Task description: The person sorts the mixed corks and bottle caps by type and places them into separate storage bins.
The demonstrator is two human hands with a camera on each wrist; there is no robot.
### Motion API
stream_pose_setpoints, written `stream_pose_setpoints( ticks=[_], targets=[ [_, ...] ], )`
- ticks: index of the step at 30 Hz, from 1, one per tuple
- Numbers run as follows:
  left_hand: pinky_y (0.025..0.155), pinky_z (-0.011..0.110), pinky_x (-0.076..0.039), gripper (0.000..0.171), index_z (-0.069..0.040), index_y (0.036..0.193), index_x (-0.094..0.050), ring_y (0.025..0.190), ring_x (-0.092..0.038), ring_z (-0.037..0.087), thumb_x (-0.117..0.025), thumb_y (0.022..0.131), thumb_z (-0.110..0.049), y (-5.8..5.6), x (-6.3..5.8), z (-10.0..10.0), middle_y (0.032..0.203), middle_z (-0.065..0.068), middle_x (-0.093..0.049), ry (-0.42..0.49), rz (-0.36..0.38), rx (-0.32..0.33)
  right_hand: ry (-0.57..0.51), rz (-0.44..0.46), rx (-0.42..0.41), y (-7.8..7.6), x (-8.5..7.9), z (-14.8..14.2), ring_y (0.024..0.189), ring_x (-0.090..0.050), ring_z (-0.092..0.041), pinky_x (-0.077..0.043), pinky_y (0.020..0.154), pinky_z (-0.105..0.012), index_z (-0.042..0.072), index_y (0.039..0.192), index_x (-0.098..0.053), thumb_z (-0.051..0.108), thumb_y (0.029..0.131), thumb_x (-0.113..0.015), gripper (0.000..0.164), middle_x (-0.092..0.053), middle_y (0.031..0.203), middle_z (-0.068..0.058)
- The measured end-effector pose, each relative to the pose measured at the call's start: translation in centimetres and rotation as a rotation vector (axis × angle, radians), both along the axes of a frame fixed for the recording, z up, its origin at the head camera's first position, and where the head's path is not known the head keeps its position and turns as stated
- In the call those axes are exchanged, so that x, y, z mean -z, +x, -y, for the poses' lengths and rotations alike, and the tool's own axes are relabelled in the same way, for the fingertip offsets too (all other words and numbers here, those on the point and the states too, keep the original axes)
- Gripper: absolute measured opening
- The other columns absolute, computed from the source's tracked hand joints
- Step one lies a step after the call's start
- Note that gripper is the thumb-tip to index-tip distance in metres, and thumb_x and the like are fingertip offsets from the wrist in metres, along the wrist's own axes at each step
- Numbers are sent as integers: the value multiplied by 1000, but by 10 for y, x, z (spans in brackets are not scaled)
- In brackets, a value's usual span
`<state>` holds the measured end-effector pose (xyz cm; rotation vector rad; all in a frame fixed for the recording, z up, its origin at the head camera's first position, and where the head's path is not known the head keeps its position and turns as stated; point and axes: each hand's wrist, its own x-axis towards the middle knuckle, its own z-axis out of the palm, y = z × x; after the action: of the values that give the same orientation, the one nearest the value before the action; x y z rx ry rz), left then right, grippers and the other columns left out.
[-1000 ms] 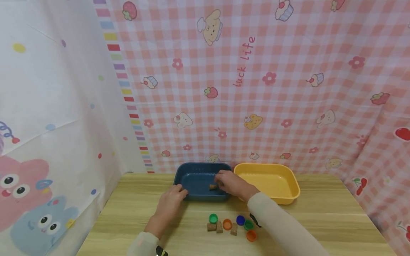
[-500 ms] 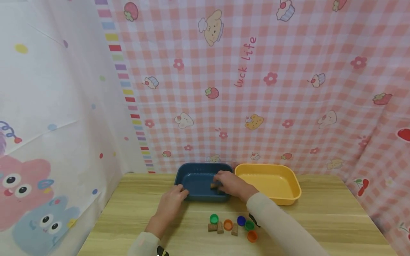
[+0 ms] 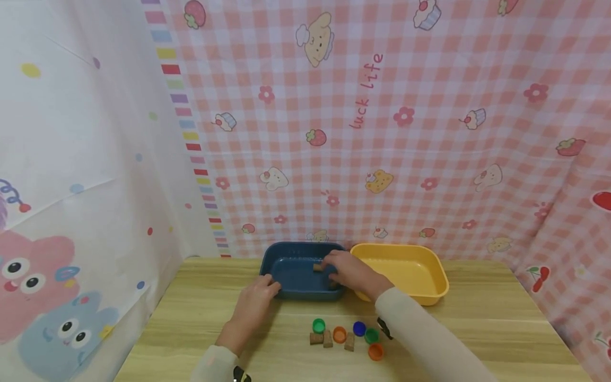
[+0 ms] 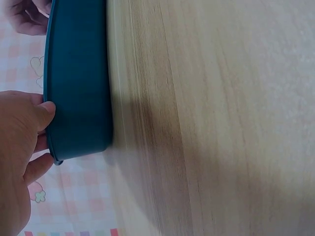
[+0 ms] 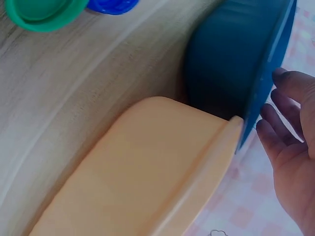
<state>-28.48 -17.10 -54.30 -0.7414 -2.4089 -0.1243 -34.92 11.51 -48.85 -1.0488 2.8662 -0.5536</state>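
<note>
My left hand point(image 3: 258, 294) grips the near left rim of the blue tray point(image 3: 296, 295). In the left wrist view its thumb lies on the outer wall, with fingers behind the rim. My right hand point(image 3: 352, 271) reaches over the tray's right side with loosely bent fingers. By its fingertips a cork point(image 3: 317, 268) lies in the tray, and a second brownish piece point(image 3: 333, 284) shows dimly under the hand. In the right wrist view, the thumb and fingers point(image 5: 290, 84) stand apart at the tray's rim with no object visible between them.
A yellow tray point(image 3: 441, 286) stands against the blue one on the right. In front lie several corks point(image 3: 316, 338) and bottle caps: green point(image 3: 318, 326), orange point(image 3: 339, 334) and blue point(image 3: 359, 329) among them. A checked cloth point(image 3: 406, 159) hangs behind the table.
My right hand has shifted slightly right and its fingers have spread. The cork near its fingertips now lies farther back in the blue tray. My left hand has kept its place.
</note>
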Motion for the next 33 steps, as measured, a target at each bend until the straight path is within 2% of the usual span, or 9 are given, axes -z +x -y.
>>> stream_pose_setpoints(
  ticks=[5,15,23,33],
  targets=[
    [57,30,-50,12,-12,90,-76,71,-55,18,-79,87,0,0,-1,0,80,1,-53,-10,19,-13,-28,1,4,6,-10,-5,116,-65,-28,-54,99,-43,5,121,-71,8,94,-75,27,-67,124,-11],
    [59,31,-51,14,-11,91,-78,71,-55,18,-79,85,2,1,-5,-1,79,1,-54,5,31,-5,-46,-33,29,16,-14,-21,116,-66,-25,-54,100,-42,10,121,-72,16,96,-74,26,-69,124,-7],
    [57,31,-51,13,-13,90,-78,70,-55,18,-77,87,0,-1,-3,0,79,1,-53,2,27,-13,-38,-114,-8,29,-17,-30,116,-66,-24,-54,101,-42,11,120,-71,16,95,-76,26,-71,122,-5],
    [56,30,-48,14,-13,88,-77,67,-52,17,-78,85,1,-3,0,1,77,1,-52,20,-2,10,-26,-141,-31,51,-20,-35,125,-62,-30,-53,102,-44,10,122,-70,16,94,-76,29,-66,134,-10]
  ],
)
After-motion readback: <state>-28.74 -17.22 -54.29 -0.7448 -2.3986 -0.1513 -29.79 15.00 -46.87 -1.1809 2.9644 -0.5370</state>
